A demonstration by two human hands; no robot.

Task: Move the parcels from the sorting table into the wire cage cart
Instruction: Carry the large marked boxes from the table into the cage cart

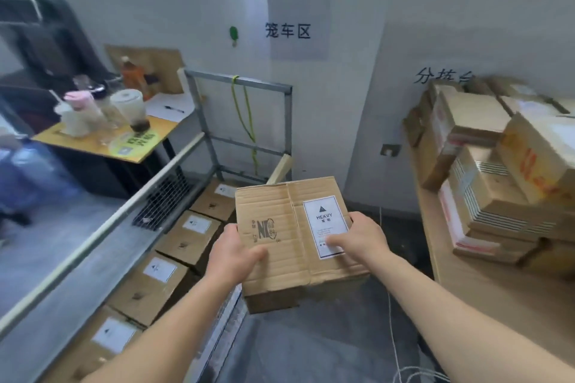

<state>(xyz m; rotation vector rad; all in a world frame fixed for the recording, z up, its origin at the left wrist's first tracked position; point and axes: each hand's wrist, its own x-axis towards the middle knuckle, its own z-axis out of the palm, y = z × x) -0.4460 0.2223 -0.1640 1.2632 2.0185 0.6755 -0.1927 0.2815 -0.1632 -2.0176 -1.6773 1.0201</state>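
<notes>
Wire cage cart (264,84): left half of frame, grey metal bars and mesh.
Sorting table (497,305): right edge, pale wood.
Stacked parcels (485,196): uneven pile on the table, upper right.
Row of parcels (186,236): labelled cartons lining the cart floor.
Held parcel (280,211): centre, between cart and table, HEAVY label (325,221) up.
Left hand (233,255): grips its near left edge.
Right hand (361,236): grips its right side, thumb on the label.

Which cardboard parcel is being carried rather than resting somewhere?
The box with the HEAVY label, gripped by the left hand and right hand; the rest lie in the wire cage cart or stacked on the sorting table.
</notes>
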